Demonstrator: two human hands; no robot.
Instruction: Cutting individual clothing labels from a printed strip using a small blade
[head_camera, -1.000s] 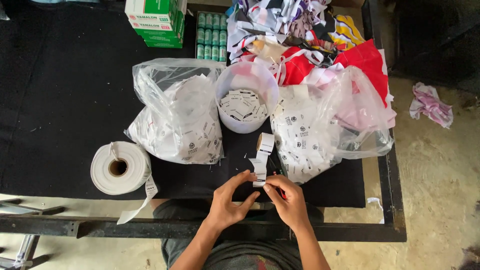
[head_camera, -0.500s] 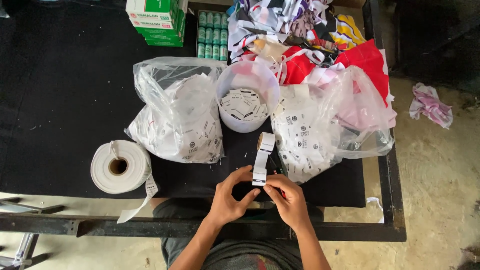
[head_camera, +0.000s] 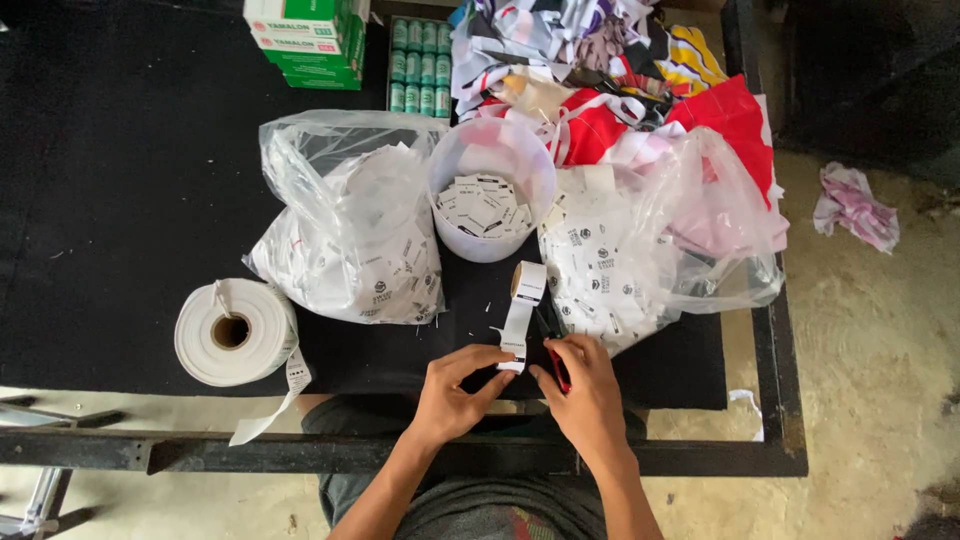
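Head view: the left hand pinches the free end of a narrow white printed label strip, which lies on the black cloth-covered surface just before the round translucent plastic tub. The right hand grips red-handled scissors beside it. Risk: a skewed cut through a label's print, or a nicked fingertip, because the fingers sit close to the blades. The blades are largely hidden, so their opening cannot be told.

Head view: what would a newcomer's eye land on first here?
Probably the two hands at the near table edge: the left hand pinches a white label strip while the right hand holds red-handled scissors beside it. Behind sit a white tub of cut labels and, farther back, bright cloth scraps.
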